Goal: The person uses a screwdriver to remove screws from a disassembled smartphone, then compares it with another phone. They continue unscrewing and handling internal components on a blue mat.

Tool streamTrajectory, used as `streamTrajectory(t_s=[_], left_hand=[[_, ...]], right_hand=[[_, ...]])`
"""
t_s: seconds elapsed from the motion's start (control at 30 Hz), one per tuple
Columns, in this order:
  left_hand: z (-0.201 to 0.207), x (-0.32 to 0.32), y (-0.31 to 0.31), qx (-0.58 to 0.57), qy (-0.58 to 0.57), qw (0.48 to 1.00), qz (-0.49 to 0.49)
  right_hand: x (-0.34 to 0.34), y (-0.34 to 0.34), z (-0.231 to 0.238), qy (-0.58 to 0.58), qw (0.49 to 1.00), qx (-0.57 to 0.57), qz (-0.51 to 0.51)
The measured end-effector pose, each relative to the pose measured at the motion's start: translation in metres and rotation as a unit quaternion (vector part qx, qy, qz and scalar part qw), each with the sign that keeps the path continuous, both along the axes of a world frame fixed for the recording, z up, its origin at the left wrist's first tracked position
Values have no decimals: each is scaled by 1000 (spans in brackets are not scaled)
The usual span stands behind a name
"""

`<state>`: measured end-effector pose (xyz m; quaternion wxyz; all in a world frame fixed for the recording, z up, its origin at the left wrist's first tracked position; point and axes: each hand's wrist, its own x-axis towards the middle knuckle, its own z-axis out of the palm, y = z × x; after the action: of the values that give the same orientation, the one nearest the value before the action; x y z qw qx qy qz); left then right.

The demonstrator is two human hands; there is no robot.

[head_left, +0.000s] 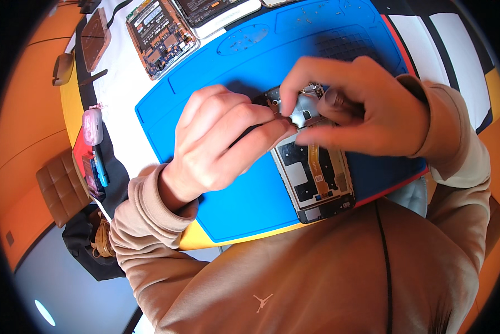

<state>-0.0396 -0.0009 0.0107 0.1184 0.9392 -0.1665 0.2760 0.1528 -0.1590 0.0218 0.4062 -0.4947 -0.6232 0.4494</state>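
Note:
An opened phone (342, 192) lies on the blue mat, its inner frame exposed and an orange flex cable (318, 170) running along it. At its upper part sits a silvery metal plate (305, 108). My left hand (222, 139) is closed in a pinch over the phone's left side; what its fingertips hold is too small to make out. From the right, my right hand (367, 111) curls over the plate, thumb and forefinger drawn in beside the left fingertips. Anything between them is hidden, and its other fingers lie in shadow.
Beyond the blue mat (228, 211) lie another opened phone (161, 39) with bare circuit board and a further phone (216, 11). A pink case (92, 127), a blue pen (100, 167) and a phone-shaped panel (95, 39) are at the left. White sheets (461, 61) lie right.

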Motion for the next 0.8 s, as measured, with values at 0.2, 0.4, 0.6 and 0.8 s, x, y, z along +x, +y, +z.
streamTrajectory(t_s=[0.2, 0.4, 0.6, 0.8], left_hand=[[0, -3, -1, 8, -13, 999, -31], [1, -3, 0, 10, -12, 999, -40], [9, -5, -3, 29, 27, 997, -70], [14, -6, -2, 41, 38, 995, -78]], right_hand=[[-9, -1, -10, -60, 996, 52, -39], [-9, -2, -12, -75, 994, 68, -43], [-10, -3, -13, -56, 997, 45, -7], [-11, -2, -14, -44, 996, 71, -8]])
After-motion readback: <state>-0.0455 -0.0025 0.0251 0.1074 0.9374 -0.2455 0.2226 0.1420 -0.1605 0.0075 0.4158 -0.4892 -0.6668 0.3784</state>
